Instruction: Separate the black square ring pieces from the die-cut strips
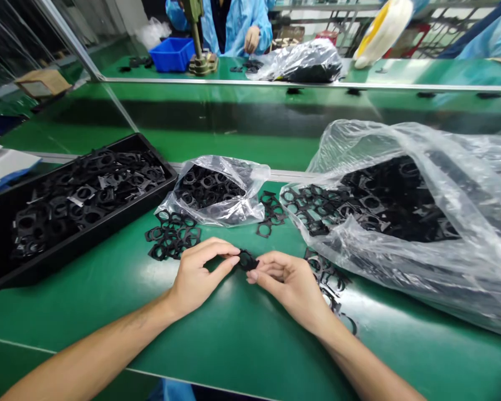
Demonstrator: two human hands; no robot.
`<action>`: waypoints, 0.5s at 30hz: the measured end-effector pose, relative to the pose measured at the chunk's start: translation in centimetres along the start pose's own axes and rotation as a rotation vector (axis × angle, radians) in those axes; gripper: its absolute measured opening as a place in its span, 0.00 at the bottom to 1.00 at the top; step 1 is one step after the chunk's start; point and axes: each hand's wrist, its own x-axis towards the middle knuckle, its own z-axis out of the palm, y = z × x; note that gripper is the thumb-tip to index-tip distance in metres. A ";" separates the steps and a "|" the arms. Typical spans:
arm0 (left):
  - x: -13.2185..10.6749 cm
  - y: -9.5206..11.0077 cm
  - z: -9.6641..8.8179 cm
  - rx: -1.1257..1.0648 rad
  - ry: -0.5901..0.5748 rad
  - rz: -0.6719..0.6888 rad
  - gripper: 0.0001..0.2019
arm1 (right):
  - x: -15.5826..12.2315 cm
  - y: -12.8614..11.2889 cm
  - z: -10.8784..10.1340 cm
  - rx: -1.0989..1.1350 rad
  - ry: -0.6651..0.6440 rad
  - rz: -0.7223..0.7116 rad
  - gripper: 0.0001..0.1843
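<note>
Between my two hands is a small black ring-shaped plastic part (pixel 246 260), held just above the green table. My left hand (pixel 204 268) pinches its left edge with thumb and fingertips. On the other side, my right hand (pixel 290 283) has thumb and fingers closed on its right edge. Whether it is one piece or two fitted together I cannot tell. Loose black ring parts (pixel 173 236) lie in a pile left of my left hand. More flat ring parts (pixel 328 278) are scattered beside my right hand, partly hidden by it.
A black tray (pixel 150 200) heaped with ring parts stands at left. A small clear bag (pixel 234 214) of parts lies ahead, and a large clear bag (pixel 401 259) spills parts at right. Across a metal rail, a person in blue (pixel 256 22) sits near a blue bin (pixel 172 54).
</note>
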 end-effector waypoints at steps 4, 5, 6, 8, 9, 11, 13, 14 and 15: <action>0.1 0.1 -0.2 0.032 0.019 0.013 0.03 | 0.0 0.0 -0.1 -0.024 0.013 -0.030 0.11; 0.1 0.1 -0.2 0.037 0.028 0.016 0.03 | -0.1 0.1 -0.1 -0.034 0.019 -0.038 0.10; 0.1 0.1 -0.2 0.042 0.035 0.022 0.03 | -0.1 0.1 -0.1 -0.047 0.026 -0.047 0.09; 0.1 0.1 -0.2 0.047 0.041 0.036 0.03 | -0.2 0.2 0.0 -0.080 0.034 -0.064 0.08; 0.1 0.1 -0.2 0.048 0.040 0.044 0.03 | -0.2 0.2 0.0 -0.094 0.034 -0.072 0.08; 0.1 0.2 -0.2 0.047 0.032 0.063 0.04 | -0.4 0.1 0.1 -0.112 0.028 -0.084 0.07; 0.1 0.2 -0.1 0.048 0.028 0.080 0.04 | -0.5 0.0 0.2 -0.117 0.021 -0.094 0.07; 0.1 0.2 -0.1 0.048 0.026 0.084 0.04 | -0.5 0.0 0.2 -0.119 0.018 -0.097 0.07; 0.0 0.2 -0.1 0.050 0.024 0.084 0.04 | -0.5 0.0 0.3 -0.121 0.015 -0.101 0.06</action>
